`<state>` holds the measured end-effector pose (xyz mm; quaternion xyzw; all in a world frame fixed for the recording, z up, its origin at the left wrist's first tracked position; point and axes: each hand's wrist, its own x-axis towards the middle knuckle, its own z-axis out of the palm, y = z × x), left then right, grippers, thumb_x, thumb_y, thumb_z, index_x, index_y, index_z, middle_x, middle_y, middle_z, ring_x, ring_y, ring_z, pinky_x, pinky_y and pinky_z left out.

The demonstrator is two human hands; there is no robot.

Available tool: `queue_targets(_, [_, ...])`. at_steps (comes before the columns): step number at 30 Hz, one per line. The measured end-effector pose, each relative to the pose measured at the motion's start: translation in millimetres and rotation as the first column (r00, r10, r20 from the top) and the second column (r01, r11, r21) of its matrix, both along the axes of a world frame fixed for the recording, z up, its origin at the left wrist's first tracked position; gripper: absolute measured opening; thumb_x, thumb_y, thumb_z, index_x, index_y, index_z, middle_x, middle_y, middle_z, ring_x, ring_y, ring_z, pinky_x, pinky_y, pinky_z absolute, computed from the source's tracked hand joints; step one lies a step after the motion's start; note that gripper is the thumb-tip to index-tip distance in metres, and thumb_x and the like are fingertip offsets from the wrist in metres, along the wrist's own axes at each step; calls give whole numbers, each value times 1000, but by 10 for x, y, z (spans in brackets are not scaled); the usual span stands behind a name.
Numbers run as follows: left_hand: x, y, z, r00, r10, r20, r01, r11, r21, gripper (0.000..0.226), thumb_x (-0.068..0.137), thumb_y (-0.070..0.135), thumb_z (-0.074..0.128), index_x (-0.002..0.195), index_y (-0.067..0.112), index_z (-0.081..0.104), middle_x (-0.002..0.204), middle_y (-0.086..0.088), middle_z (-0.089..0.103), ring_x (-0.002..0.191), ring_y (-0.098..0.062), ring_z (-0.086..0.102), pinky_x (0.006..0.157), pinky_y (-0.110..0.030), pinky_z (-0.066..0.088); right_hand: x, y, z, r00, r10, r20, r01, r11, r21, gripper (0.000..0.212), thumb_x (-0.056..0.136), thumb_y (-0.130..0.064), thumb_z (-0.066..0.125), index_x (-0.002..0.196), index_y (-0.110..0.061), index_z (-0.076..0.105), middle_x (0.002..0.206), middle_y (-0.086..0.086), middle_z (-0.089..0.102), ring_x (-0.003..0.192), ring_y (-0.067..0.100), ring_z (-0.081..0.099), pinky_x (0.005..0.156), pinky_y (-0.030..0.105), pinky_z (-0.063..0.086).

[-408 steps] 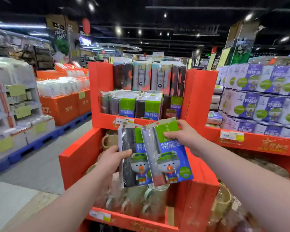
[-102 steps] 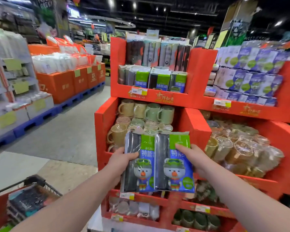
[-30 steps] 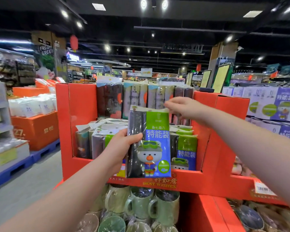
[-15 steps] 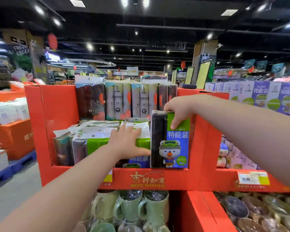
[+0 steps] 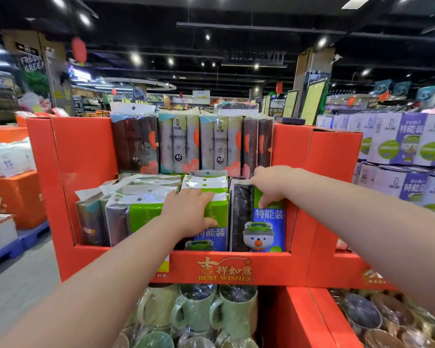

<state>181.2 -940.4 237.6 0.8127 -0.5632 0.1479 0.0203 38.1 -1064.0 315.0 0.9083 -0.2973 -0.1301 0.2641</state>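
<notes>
Right pack (image 5: 269, 222) upright at tray (image 5: 226, 270) right corner, top pinched by right hand (image 5: 271, 183); adjacent left pack (image 5: 220, 217) pressed by flat left hand (image 5: 189, 212).

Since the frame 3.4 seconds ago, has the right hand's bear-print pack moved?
Yes. The bear-print pack has gone from in front of the mugs up into the red display tray, at its right end.

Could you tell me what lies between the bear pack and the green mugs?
Head view: the red front wall, printed BEST WISHES, below the bear pack.
</notes>
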Motion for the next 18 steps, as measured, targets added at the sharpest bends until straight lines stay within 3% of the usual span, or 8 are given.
queue_targets(5, [-14, -23, -7, 1000, 10, 2, -10, 1000, -4, 75, 87, 63, 50, 150, 30, 23, 153, 0, 32, 141, -23, 28, 113, -45, 25, 44, 46, -83, 1000, -15, -13, 15, 999, 40, 51, 89, -40, 64, 126, -6, 55, 126, 9, 60, 113, 30, 59, 83, 38, 50])
queue_targets(11, [-64, 15, 10, 999, 28, 15, -28, 999, 20, 77, 88, 62, 49, 151, 29, 19, 156, 0, 27, 143, -24, 25, 116, -48, 19, -20, 13, -249, 1000, -7, 18, 6, 999, 49, 40, 91, -36, 61, 124, -13, 56, 124, 2, 60, 112, 27, 59, 77, 35, 48])
queue_targets(14, [-143, 47, 17, 996, 77, 53, -78, 997, 23, 80, 89, 61, 47, 153, 28, 12, 158, -4, 22, 145, -27, 20, 115, -55, 13, -64, 10, -374, 994, 14, 104, -16, 1000, 15, 31, 94, -24, 57, 122, -13, 54, 121, 1, 62, 109, 26, 61, 72, 33, 44])
queue_targets(18, [-351, 93, -35, 976, 184, 120, -178, 983, -53, 85, 89, 60, 49, 153, 24, 8, 156, -8, 21, 143, -31, 21, 113, -55, 18, -178, 78, -558, 917, 71, 391, -84, 996, 17, 39, 89, -3, 52, 126, -13, 43, 122, 5, 61, 109, 29, 62, 74, 35, 44])
